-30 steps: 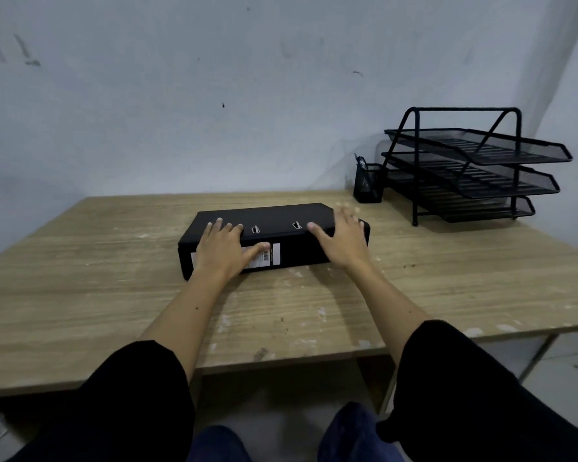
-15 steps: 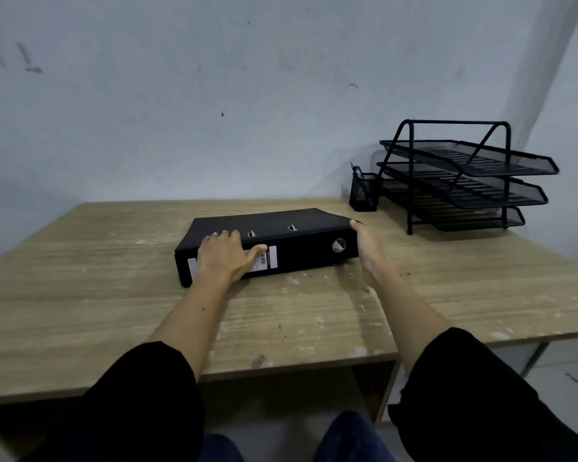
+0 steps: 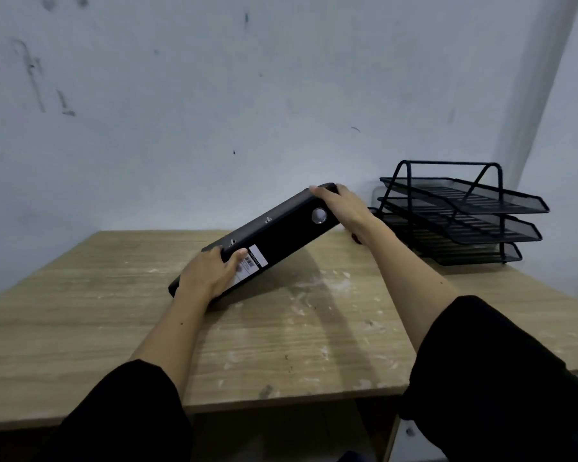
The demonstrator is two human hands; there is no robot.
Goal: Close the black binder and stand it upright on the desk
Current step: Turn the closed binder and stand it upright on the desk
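The closed black binder (image 3: 281,233) is tilted above the wooden desk (image 3: 80,311), its spine with a white label and a round metal finger hole facing me. Its left end rests on the desk while its right end is raised. My left hand (image 3: 211,273) grips the low left end, thumb over the label. My right hand (image 3: 342,205) holds the raised right end from above and behind.
A black three-tier mesh letter tray (image 3: 461,211) stands at the back right of the desk, close to my right hand. The pen cup seen before is hidden behind my right hand. A grey wall rises behind the desk. White paint smears mark the desk surface.
The binder lay flat on the desk; its right end has now been lifted by my right hand, pivoting on the left end held by my left hand.
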